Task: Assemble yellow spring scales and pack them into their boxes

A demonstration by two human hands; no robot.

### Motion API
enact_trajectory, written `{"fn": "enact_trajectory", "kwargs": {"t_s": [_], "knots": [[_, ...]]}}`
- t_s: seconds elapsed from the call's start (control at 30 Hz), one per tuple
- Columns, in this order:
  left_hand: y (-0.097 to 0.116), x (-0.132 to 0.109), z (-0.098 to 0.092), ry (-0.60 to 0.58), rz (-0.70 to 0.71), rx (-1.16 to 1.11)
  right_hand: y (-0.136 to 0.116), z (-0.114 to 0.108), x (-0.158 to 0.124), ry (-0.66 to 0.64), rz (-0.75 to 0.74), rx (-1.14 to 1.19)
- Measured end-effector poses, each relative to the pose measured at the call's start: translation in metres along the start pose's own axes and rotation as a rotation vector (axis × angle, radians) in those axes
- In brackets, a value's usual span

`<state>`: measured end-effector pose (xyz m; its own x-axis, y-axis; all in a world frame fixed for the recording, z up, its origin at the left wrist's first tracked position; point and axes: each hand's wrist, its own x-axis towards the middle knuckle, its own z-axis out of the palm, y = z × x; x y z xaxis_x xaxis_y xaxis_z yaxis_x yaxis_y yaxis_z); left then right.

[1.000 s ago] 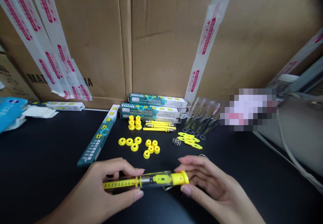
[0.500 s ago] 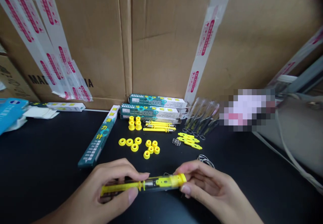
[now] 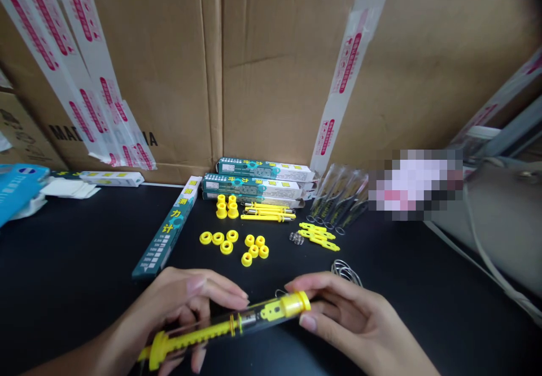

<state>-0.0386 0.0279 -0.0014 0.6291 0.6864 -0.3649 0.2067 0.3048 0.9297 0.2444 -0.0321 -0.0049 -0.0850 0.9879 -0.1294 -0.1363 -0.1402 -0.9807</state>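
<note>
Yellow and clear plastic make up the spring balance (image 3: 224, 331), which lies tilted across both hands, its slotted yellow scale rod (image 3: 156, 349) running low past the left hand (image 3: 182, 302) and its yellow end cap (image 3: 294, 305) rising toward the right hand (image 3: 351, 314); the left fingers (image 3: 224, 288) sit close together, arched over the clear tube, while one digit shows beneath it, though the view there is poor and it seems to be the thumb; the right thumb (image 3: 307, 323) and forefinger (image 3: 296, 285) pinch the tube at the cap, with the other right fingers curled behind. Just beyond the right fingertips lies a loop of wire (image 3: 346, 272) on the black tabletop (image 3: 63, 263); ahead of the left fingertips sit flat yellow rings (image 3: 218, 239) and a cluster of yellow spools (image 3: 254, 247). Farther ahead of the right fingers are a small metal spring (image 3: 296, 238) and flat yellow strips (image 3: 318, 236), with yellow rods (image 3: 267, 213) and upright spools (image 3: 225, 206) beyond the left fingers' line; clear tubes (image 3: 339, 195) lie side by side past the right hand. Teal-and-white force-gauge boxes (image 3: 258, 187) are stacked against a taped cardboard carton (image 3: 275, 71), and another box (image 3: 166, 229) lies angled ahead of the left hand.
</note>
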Motion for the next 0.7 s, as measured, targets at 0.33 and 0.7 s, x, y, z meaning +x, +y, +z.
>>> {"fn": "enact_trajectory", "kwargs": {"t_s": [0.33,0.7], "knots": [[0.021,-0.011,0.012,0.153,-0.076,-0.109,-0.003,0.005,-0.005,-0.001,-0.025,0.027],[0.015,-0.01,0.012,0.108,-0.114,-0.076,0.004,-0.002,-0.001,-0.045,-0.012,0.082]]}}
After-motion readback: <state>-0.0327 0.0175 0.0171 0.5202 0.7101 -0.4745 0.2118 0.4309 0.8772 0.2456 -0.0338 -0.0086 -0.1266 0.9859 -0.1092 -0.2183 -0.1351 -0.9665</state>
